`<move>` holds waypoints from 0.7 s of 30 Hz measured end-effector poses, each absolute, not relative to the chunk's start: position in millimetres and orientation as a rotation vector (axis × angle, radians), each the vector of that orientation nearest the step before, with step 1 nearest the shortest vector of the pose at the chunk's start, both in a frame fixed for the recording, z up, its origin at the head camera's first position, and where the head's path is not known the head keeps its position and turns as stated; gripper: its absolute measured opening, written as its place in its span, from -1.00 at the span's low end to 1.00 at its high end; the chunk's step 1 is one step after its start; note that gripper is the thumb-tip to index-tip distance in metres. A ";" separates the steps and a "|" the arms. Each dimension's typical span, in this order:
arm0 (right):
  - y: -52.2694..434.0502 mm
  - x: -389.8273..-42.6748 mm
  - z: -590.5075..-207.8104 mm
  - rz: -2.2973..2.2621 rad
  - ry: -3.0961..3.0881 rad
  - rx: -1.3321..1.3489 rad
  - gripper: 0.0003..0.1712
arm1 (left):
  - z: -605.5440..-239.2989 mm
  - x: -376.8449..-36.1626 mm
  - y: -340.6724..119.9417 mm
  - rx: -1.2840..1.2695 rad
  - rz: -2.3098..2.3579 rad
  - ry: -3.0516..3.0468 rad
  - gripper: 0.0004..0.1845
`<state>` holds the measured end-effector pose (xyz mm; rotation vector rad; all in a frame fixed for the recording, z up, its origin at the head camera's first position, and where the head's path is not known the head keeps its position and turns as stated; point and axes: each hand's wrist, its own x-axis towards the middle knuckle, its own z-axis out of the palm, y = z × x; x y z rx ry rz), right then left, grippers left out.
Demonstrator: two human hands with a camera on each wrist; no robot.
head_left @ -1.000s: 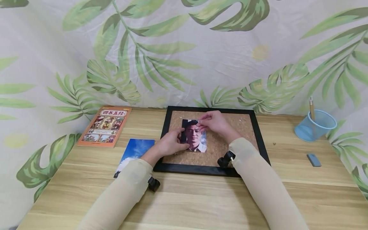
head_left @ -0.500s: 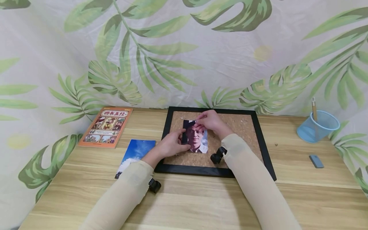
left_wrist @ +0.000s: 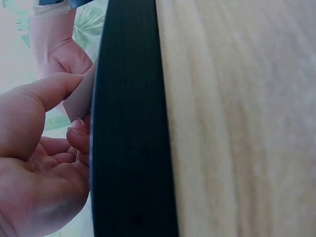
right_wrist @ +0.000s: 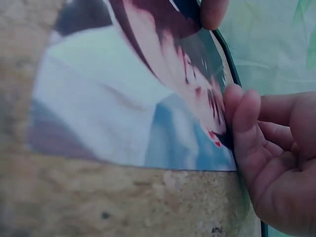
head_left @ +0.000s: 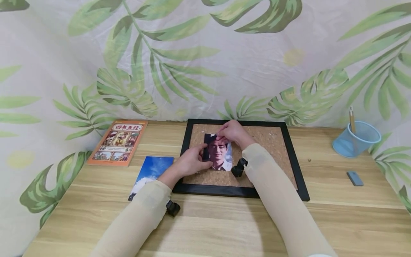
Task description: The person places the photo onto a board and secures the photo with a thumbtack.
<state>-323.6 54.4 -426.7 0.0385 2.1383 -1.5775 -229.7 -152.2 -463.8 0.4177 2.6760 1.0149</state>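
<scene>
Cork fills the board (head_left: 266, 153), a black-framed panel lying flat on the pale wooden surface (head_left: 224, 228) close to its far edge. A portrait photo (head_left: 219, 154) lies on the cork in the board's left half. The left hand (head_left: 190, 162) comes in over the board's left frame, its thumb and fingers clamped on the photo's left edge. The right hand (head_left: 232, 132) sits at the photo's top edge, fingers (right_wrist: 244, 123) curled together and pressing on the upper corner; whether they pinch something small there cannot be told. Both forearms wear beige sleeves and cross the surface from the near side of the board.

Left of the board, flat on the surface, lies a second photo (head_left: 151, 171) of blue sky and clouds, and beyond it, toward the wall, an orange book (head_left: 118, 142). Well to the right of the board stands a blue mesh cup (head_left: 356, 139) with a pencil (head_left: 352, 119) upright in it, and nearer than the cup lies a small grey eraser (head_left: 354, 178). Behind the board, a cloth (head_left: 205, 60) printed with large green leaves hangs as a backdrop and wraps round both sides of the surface.
</scene>
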 end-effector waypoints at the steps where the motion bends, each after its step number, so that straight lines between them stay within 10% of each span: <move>1: 54.3 -324.6 -426.1 -1.584 2.119 0.048 -0.80 | -459.7 -227.0 -151.6 0.420 1.016 2.679 -0.04; 21: 59.1 -327.9 -425.1 -1.506 2.122 0.081 -0.85 | -455.7 -224.8 -150.5 0.367 1.017 2.654 -0.05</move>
